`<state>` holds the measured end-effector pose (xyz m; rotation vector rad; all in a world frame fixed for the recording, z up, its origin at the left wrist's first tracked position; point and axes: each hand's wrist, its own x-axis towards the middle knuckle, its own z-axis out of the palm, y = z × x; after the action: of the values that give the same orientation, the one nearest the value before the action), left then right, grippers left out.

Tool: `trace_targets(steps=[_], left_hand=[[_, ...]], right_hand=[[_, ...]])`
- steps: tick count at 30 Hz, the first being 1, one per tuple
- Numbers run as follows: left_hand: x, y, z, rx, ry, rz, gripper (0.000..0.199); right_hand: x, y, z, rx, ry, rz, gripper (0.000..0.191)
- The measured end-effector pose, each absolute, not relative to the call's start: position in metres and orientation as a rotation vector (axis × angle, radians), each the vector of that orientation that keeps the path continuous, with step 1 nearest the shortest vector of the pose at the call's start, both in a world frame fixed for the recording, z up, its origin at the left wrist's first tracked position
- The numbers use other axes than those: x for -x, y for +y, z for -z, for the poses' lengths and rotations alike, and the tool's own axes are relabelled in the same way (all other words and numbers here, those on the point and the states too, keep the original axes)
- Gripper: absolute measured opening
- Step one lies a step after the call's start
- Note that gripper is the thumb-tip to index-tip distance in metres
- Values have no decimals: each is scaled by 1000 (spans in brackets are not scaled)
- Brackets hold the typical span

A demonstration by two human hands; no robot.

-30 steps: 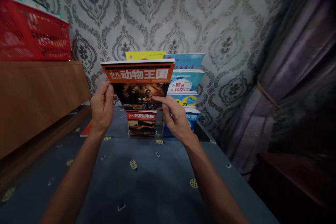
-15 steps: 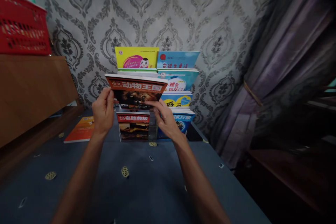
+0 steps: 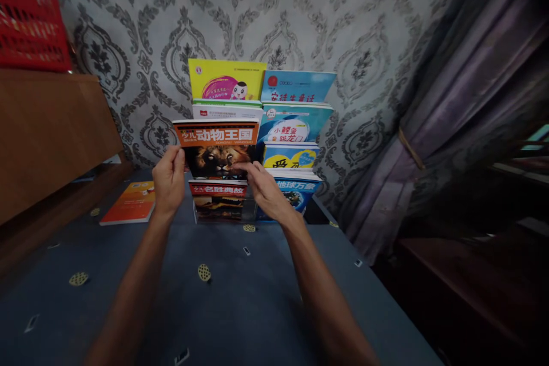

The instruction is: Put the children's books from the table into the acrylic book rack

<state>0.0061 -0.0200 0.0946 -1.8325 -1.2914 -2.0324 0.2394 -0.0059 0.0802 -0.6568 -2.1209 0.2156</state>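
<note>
A book with an orange title band and a lion's face [image 3: 221,157] stands upright in front of the left column of a tiered book rack. My left hand [image 3: 169,180] pinches its left edge. My right hand [image 3: 268,191] grips its lower right side, the index finger lying across the cover. Just below stands a red-titled book [image 3: 218,197] in the lowest tier, partly behind a clear front panel. A yellow book [image 3: 227,80] and a white-topped book [image 3: 227,111] rise behind. To the right are blue books, among them one with a globe [image 3: 295,194], partly hidden by my right hand.
An orange book [image 3: 128,203] lies flat left of the rack on the dark blue patterned tabletop [image 3: 240,309]. A wooden cabinet [image 3: 55,137] with a red basket [image 3: 32,23] on top stands at the left. A tied curtain [image 3: 386,189] hangs at the right.
The lion book has come down a little relative to the rack, and its slanted top edge is now nearly level. Both hands keep their hold. The view has shifted slightly.
</note>
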Motion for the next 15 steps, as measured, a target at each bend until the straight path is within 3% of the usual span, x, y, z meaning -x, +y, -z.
trace_targets(steps=[9, 15], left_hand=[[-8, -8, -84, 1816, -1334, 2104, 28], [-3, 5, -70, 1919, -1373, 2306, 29]], right_hand=[[-232, -7, -77, 662, -2150, -377, 28], [-234, -6, -77, 671, -2163, -362, 32]])
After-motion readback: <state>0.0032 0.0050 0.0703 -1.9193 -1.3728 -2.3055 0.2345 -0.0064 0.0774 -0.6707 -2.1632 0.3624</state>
